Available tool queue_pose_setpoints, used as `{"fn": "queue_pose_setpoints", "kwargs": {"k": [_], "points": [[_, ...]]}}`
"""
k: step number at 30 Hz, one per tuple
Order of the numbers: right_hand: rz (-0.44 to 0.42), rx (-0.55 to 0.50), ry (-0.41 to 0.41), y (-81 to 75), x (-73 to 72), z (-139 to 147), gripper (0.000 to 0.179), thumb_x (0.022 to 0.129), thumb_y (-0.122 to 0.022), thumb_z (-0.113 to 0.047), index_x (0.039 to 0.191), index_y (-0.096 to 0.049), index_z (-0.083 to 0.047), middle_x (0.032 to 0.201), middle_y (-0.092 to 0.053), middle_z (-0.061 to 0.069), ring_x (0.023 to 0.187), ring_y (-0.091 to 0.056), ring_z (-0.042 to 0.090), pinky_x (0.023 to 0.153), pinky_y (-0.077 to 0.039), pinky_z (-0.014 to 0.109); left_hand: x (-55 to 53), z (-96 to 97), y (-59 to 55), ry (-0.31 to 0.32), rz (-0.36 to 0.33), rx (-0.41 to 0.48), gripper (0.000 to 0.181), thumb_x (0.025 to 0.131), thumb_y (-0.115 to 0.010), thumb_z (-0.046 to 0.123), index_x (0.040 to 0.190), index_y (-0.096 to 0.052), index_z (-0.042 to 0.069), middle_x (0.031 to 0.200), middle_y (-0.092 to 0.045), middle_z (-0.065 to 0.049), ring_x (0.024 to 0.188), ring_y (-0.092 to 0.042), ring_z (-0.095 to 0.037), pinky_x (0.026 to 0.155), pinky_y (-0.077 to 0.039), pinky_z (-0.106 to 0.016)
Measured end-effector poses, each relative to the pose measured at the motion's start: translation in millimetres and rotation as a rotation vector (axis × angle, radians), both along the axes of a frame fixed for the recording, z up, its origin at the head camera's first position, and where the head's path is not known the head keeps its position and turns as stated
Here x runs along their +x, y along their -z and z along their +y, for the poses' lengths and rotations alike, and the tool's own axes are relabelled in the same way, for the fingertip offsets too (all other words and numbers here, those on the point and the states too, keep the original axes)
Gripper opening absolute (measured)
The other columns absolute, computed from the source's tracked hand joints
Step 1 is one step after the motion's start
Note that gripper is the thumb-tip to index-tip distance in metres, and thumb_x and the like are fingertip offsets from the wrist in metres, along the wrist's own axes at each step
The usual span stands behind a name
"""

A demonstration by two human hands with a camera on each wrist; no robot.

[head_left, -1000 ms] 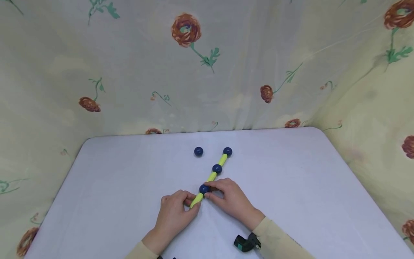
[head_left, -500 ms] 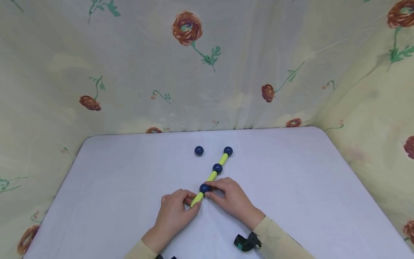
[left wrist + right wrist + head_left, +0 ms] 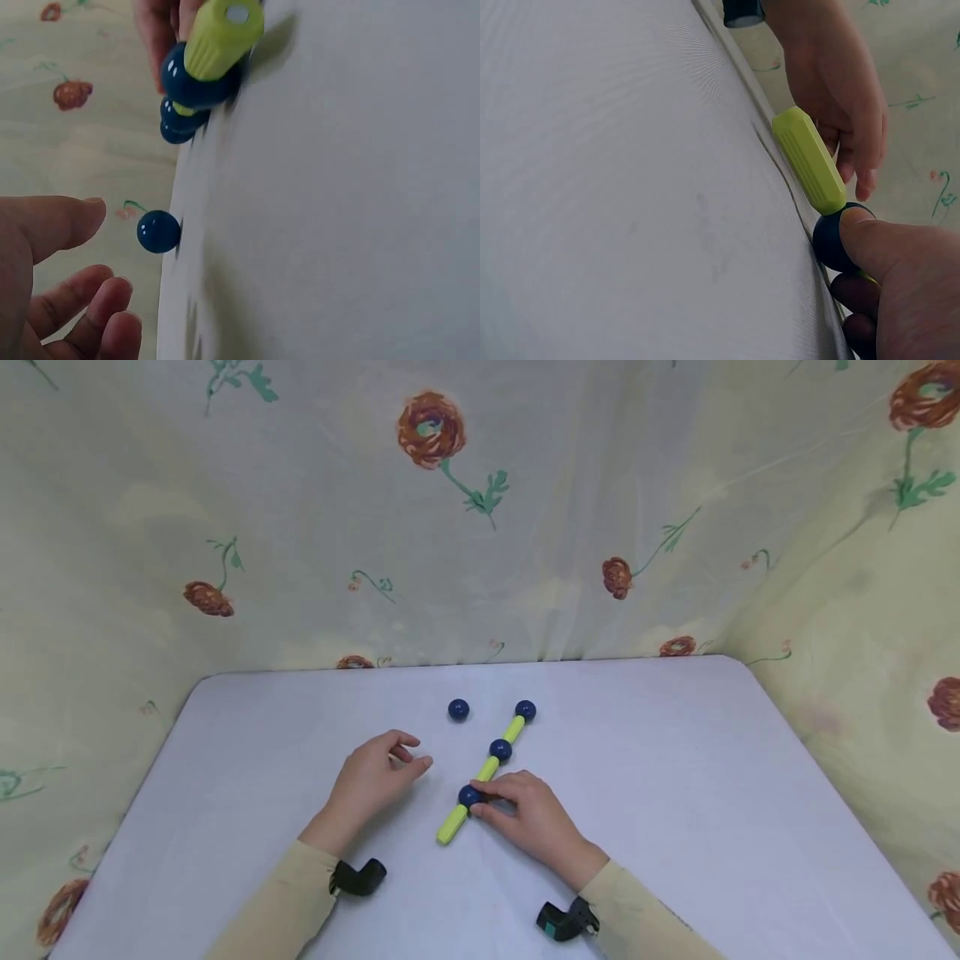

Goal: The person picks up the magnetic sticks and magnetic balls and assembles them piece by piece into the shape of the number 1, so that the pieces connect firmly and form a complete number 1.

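Note:
A chain of yellow-green rods and dark blue balls runs diagonally over the table. My right hand pinches the chain's nearest ball between thumb and fingers. From that ball the front rod points toward me, its near end free; the left wrist view shows a silvery disc in the end of this rod. Farther along are a middle ball and an end ball. My left hand hovers left of the chain, fingers loosely bent and holding nothing. Beyond it lies a loose blue ball.
The white-covered table has its far edge just behind the balls. A flower-printed curtain hangs behind and at both sides. Black wrist devices sit on the left sleeve and right sleeve.
My left hand has let go of the front rod and moved up and left, toward the loose ball. The right hand keeps its pinch on the chain's nearest ball.

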State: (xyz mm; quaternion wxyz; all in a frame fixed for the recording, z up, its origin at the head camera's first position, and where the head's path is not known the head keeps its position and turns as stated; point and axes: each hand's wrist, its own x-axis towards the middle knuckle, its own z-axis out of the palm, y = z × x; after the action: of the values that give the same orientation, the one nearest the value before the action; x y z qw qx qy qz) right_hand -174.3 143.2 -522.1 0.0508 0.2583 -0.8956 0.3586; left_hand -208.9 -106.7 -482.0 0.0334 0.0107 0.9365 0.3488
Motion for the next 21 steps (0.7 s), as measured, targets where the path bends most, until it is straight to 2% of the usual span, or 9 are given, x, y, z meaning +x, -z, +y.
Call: {"fn": "queue_pose_setpoints", "kwargs": {"k": [3,7,11,14,21], "points": [[-0.002,-0.001,-0.001,0.4,-1.0,2,0.037,0.091,-0.071,-0.041,0.123,-0.071,-0.023,0.112,-0.068,-0.017,0.101,-0.058,0.002,0.086,-0.049,0.029,-20.0,1.1,-1.8,0.009,0.007,-0.005,0.047,0.087,-0.073,0.046,0.123,-0.063,0.018,0.099,-0.066,0.002,0.087,-0.061,-0.019,0.075,-0.049,-0.038],[-0.016,0.009,-0.004,1.0,-2.4,3,0.037,0.091,-0.069,-0.045,0.124,-0.070,-0.026,0.113,-0.067,-0.021,0.102,-0.057,0.000,0.086,-0.048,0.028,-38.9,5.9,-0.3,0.026,-0.010,0.009,0.050,0.087,-0.073,0.046,0.127,-0.060,0.019,0.105,-0.066,0.001,0.095,-0.061,-0.021,0.081,-0.049,-0.041],[0.004,0.009,-0.005,1.4,-2.6,4,0.037,0.092,-0.069,-0.044,0.124,-0.070,-0.026,0.112,-0.067,-0.020,0.101,-0.057,0.000,0.085,-0.048,0.029,-52.9,12.6,3.7,0.075,-0.003,0.019,0.050,0.087,-0.073,0.045,0.127,-0.061,0.018,0.110,-0.066,0.000,0.099,-0.061,-0.021,0.085,-0.048,-0.042],[0.012,0.010,-0.003,1.0,-2.4,4,0.037,0.091,-0.070,-0.043,0.124,-0.071,-0.025,0.112,-0.067,-0.020,0.101,-0.057,0.001,0.085,-0.048,0.029,-62.8,18.4,7.0,0.111,0.021,-0.009,0.049,0.087,-0.073,0.045,0.126,-0.062,0.017,0.112,-0.066,-0.001,0.098,-0.060,-0.020,0.084,-0.048,-0.041],[-0.001,0.015,-0.014,1.4,-2.9,4,0.038,0.092,-0.069,-0.043,0.124,-0.070,-0.024,0.113,-0.067,-0.020,0.103,-0.057,0.001,0.087,-0.048,0.029,-81.4,31.9,8.8,0.124,0.002,-0.043,0.057,0.087,-0.072,0.048,0.132,-0.058,0.016,0.119,-0.064,-0.005,0.102,-0.058,-0.023,0.087,-0.048,-0.042]]}}
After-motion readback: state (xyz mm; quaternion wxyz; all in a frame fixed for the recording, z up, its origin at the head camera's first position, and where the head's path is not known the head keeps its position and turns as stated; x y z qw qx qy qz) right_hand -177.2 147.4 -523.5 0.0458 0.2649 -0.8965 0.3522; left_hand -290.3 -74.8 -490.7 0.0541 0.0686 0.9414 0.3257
